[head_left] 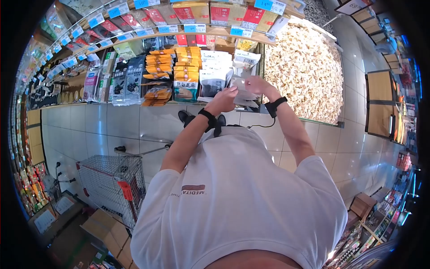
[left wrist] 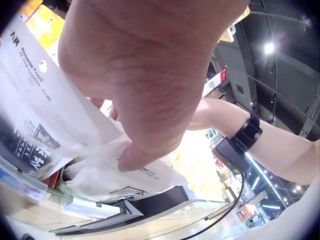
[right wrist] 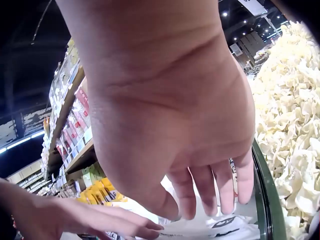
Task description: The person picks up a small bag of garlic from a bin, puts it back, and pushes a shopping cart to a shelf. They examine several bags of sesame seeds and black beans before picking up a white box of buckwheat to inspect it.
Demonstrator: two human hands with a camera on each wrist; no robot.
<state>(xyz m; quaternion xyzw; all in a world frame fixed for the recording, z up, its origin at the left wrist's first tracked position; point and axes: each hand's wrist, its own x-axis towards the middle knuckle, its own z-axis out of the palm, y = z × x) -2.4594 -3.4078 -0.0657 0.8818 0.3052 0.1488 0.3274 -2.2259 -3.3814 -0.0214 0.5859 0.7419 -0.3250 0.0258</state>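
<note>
My left hand [head_left: 222,99] pinches the top edge of a white food bag [left wrist: 145,177] at the right end of the bag rows; its thumb presses the near face in the left wrist view, and its other fingers are largely hidden. The right hand [head_left: 262,86] is just right of it, over the same bag. In the right wrist view its fingers [right wrist: 227,187] reach down nearly straight, fingertips at the white plastic. Left of the pinched bag stands a row of white bags [head_left: 213,80] with dark printed fronts.
Yellow packets [head_left: 187,74] and dark grey bags [head_left: 127,80] line the shelf to the left. A bin of pale dried flakes [head_left: 304,67] adjoins on the right. Price-tagged shelves [head_left: 188,29] rise behind. A wire shopping cart [head_left: 112,184] stands behind me at left.
</note>
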